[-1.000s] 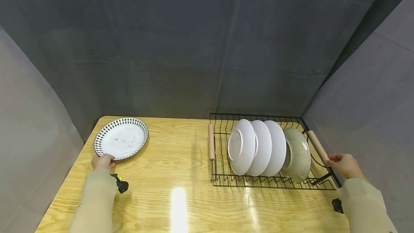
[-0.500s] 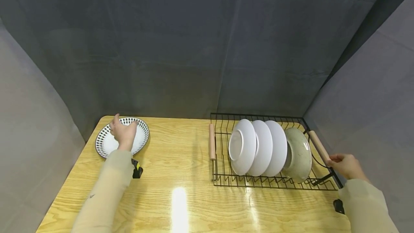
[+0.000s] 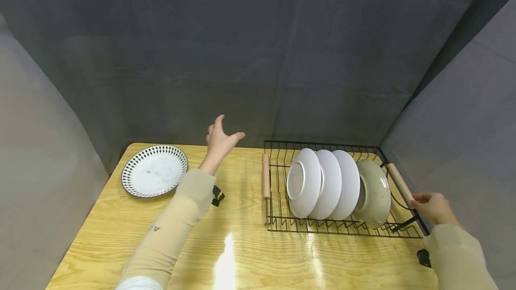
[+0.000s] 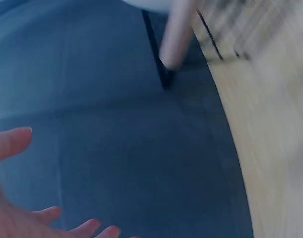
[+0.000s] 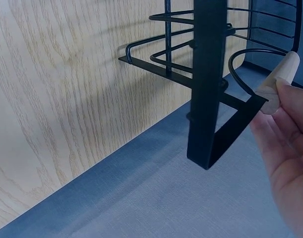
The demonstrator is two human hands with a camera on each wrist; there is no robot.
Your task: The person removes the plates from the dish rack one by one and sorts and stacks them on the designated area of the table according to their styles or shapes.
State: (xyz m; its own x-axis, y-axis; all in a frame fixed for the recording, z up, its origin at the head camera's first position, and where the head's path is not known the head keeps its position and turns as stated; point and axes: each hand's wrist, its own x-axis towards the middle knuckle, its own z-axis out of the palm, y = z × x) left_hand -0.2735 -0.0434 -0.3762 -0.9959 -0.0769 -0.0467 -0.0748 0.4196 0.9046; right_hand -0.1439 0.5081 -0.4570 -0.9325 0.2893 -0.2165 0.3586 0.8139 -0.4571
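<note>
My left hand [image 3: 221, 141] is raised over the far edge of the table, between the plate and the rack, thumb and fingers spread with nothing in them. In the left wrist view its fingers [image 4: 87, 229] are apart, with the rack's wooden handle beyond. My right hand [image 3: 435, 208] grips the near end of the right wooden handle [image 3: 400, 185] of a black wire dish rack [image 3: 342, 232]; the right wrist view shows the thumb and fingers round that handle [image 5: 280, 82]. Several dishes stand on edge in the rack: white ones [image 3: 304, 187] and a greenish-grey bowl [image 3: 374, 194].
A white plate [image 3: 154, 171] with a black diamond-patterned rim lies at the table's far left. The rack's left wooden handle [image 3: 265, 176] faces the middle of the wooden table [image 3: 242, 254]. Dark cloth [image 3: 201, 57] hangs behind, with paler cloth at both sides.
My left hand has let go of the patterned plate, lifted over it and moved right towards the rack. The plate lies where it was; my right hand stays on the handle.
</note>
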